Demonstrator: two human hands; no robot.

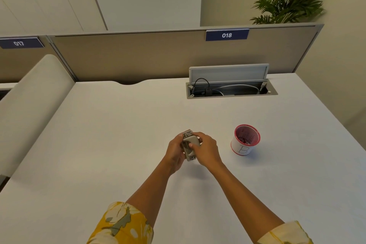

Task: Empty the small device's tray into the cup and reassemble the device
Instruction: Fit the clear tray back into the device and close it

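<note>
The small device [189, 144], a beige hole-punch-like unit, is held above the worktop [118, 134] between both hands. The left hand [175, 152] is wrapped around its left side, fingers closed on the body. The right hand [206, 149] is laid over the top, thumb and fingers pinching the casing. The cup [245, 140] stands upright, near the right hand but apart from it; small dark pieces are visible inside. Whether the tray is detached cannot be told. Judged step: tray being worked at the device. The next move calls for a firm, aligned push or pull.
</note>
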